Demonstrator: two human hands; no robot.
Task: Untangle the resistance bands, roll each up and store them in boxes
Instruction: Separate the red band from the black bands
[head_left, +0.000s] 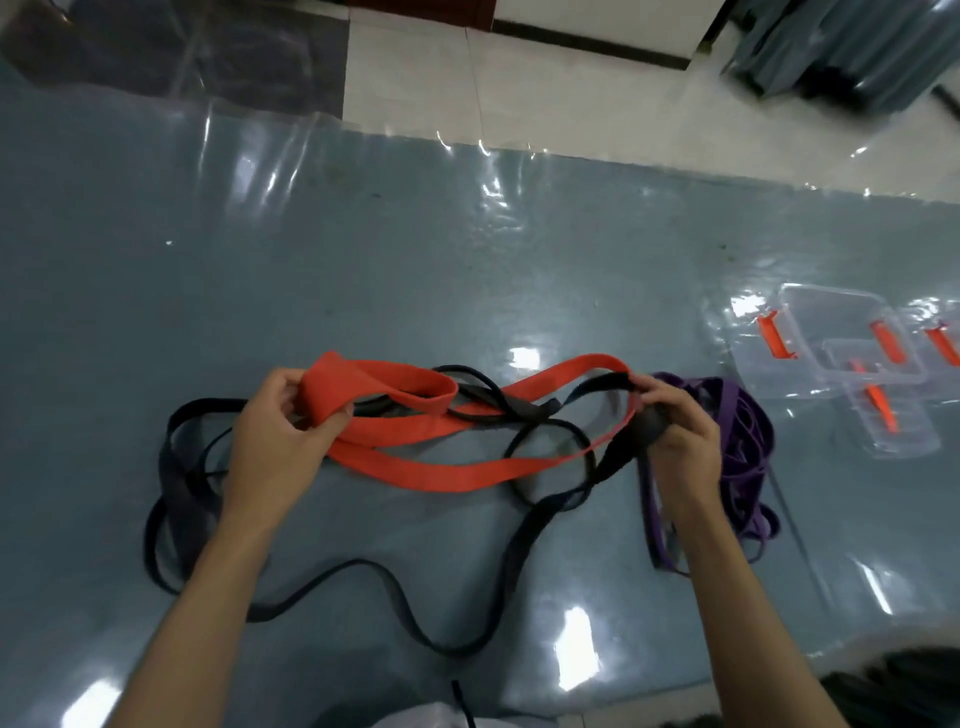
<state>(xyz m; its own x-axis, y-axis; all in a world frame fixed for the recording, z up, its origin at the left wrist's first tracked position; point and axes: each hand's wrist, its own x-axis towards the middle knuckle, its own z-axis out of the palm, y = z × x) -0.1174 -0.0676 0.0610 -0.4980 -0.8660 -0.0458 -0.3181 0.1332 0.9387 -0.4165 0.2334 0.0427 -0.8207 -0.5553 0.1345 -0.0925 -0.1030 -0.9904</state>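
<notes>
While left hand (275, 441) pinches red band (415, 467), right hand (680, 431) grips black band (566, 499).

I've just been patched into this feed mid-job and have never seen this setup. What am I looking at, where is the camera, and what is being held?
No machine here: a person's two bare hands, filmed by one camera on their head, looking down. The left hand grips the wide red band. The right hand pinches a black band that is still looped through the red one. A purple band lies bunched just right of that hand. Clear boxes with orange latches sit farther right on the glossy blue-grey surface.
</notes>
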